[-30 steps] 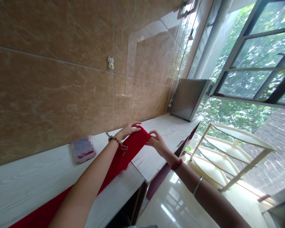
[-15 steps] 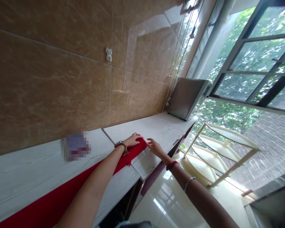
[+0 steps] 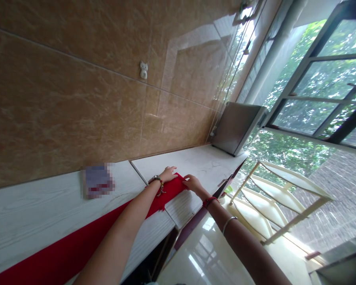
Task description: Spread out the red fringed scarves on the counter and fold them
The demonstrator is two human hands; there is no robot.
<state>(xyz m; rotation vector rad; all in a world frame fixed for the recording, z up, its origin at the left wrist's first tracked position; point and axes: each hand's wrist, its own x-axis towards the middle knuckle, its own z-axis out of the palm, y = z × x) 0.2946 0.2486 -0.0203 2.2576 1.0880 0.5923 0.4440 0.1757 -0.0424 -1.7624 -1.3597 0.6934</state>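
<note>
A long red scarf [image 3: 77, 241] lies along the white counter [image 3: 29, 213], running from the lower left to my hands. Its far end is folded over, and a small ragged fringe shows at its near edge. My left hand [image 3: 168, 174] rests at the wall-side edge of the folded end, fingers apart, with a watch and a beaded bracelet on the wrist. At the far near-side corner, my right hand [image 3: 192, 184] pinches the cloth between thumb and fingers. My left forearm hides part of the scarf.
A pixelated bluish item [image 3: 97, 180] lies on the counter by the tiled wall [image 3: 77, 99]. A grey box-like appliance [image 3: 235, 126] stands at the far end. To the right are a cream tiered rack [image 3: 273, 202], a glossy floor [image 3: 195, 253] and windows [image 3: 323, 79].
My right hand has moved onto the scarf's corner and closed on it. My left hand's fingers have lifted and spread slightly. The view has shifted a little.
</note>
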